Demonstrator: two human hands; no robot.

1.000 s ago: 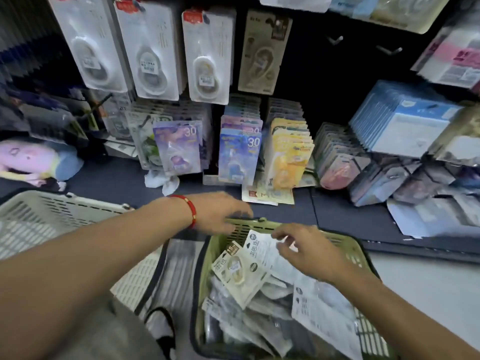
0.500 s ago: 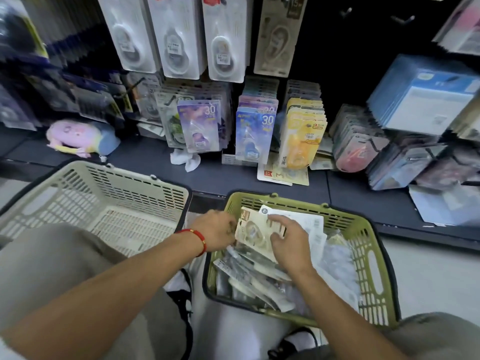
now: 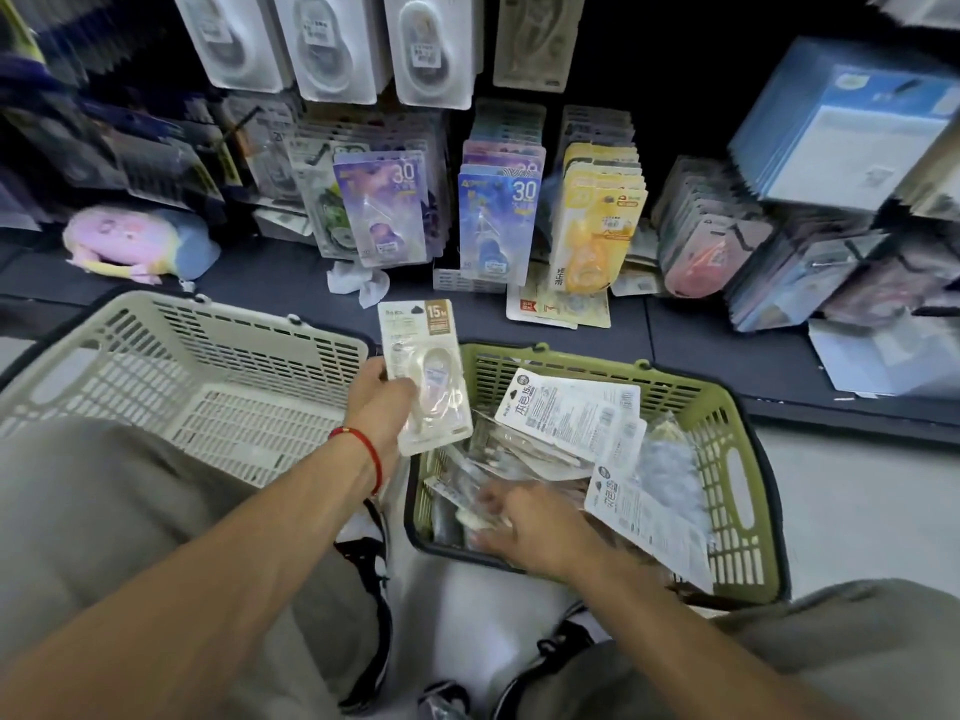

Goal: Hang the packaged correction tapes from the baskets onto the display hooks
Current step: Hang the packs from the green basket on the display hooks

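Note:
My left hand [image 3: 382,407] grips a beige packaged correction tape [image 3: 426,374] marked 15M, held upright between the two baskets. My right hand [image 3: 524,522] reaches down into the green basket [image 3: 727,459], fingers spread on the clear packages [image 3: 488,485] at its near left corner; it is blurred and I cannot tell if it grasps one. Several white-backed packaged tapes [image 3: 571,413] lie face down in that basket. On the dark display wall hang rows of correction tapes: white packs [image 3: 332,44] on top, purple [image 3: 384,210], blue [image 3: 496,220] and yellow [image 3: 597,220] packs below.
A cream basket [image 3: 171,356] sits to the left. A pink and blue plush toy [image 3: 135,246] and a crumpled tissue [image 3: 358,283] lie on the dark shelf. Loose packs [image 3: 556,306] lie flat under the yellow row. Blue and grey packs [image 3: 841,137] crowd the right.
My left hand has lifted the beige 15M pack out of the green basket and up to the left. My right hand let go of it and dropped to the basket's near corner.

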